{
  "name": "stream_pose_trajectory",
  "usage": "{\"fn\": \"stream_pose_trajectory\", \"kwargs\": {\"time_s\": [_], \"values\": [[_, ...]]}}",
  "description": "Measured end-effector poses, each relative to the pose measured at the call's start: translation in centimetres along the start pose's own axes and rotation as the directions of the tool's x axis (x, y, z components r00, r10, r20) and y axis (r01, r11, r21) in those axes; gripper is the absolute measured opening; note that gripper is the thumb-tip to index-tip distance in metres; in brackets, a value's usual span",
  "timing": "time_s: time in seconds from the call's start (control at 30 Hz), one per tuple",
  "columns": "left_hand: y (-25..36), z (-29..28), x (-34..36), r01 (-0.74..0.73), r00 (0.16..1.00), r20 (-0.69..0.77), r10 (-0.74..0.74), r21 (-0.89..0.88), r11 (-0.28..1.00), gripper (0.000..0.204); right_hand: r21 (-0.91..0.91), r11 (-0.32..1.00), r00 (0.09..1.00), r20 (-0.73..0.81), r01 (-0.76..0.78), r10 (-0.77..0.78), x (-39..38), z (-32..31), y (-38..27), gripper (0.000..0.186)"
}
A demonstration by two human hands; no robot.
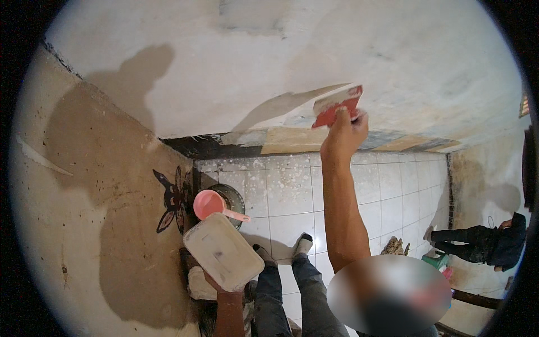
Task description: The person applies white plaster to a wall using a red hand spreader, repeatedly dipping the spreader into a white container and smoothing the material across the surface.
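One red spreader, slightly blurred, at the lower part of the wall; edge contact w/ plaster can't be told. R hand grasps it, thumb on near face, other fingers partly hidden. L hand is under 1 rectangular tub, off-white inside; fingers concealed beneath, so clenched or flat can't be told. Just beyond tub: 1 pink dipper, handle overlapping tub rim, & 1 dark bucket, partly covered by both. Below: 2 feet on speckled tile floor. L side wall: 1 dark animal figure. Far R: 1 other person, nr. picture's edge. Blurred oval, lower R, hides whatever lies there.
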State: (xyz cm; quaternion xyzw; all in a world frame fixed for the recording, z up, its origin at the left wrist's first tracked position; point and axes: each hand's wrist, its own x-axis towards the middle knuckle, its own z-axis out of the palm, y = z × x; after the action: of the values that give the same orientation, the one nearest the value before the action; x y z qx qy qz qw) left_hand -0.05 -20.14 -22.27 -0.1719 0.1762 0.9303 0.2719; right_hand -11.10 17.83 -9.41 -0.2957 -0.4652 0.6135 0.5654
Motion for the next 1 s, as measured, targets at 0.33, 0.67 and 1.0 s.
{"fn": "stream_pose_trajectory", "kwargs": {"time_s": [0.33, 0.67, 1.0], "values": [[-0.6, 0.4, -0.1, 0.023, 1.000, 0.001, -0.023, 0.001, 1.000, 0.080, -0.376, 0.672, 0.580, 0.809, 0.638, -0.099, -6.3, 6.8, 1.0, 0.020], [-0.6, 0.6, -0.1, 0.029, 1.000, -0.004, -0.029, -0.035, 0.999, 0.079, -0.504, 0.211, 0.529, 0.648, 0.837, -0.548, -0.5, 1.3, -0.8, 0.017], [-1.1, 0.5, 0.3, 0.001, 1.000, 0.021, -0.001, 0.009, 1.000, 0.075, -0.488, 0.381, 0.456, 0.872, 0.785, 0.176, -4.0, -5.6, 9.7, 0.033]]}}
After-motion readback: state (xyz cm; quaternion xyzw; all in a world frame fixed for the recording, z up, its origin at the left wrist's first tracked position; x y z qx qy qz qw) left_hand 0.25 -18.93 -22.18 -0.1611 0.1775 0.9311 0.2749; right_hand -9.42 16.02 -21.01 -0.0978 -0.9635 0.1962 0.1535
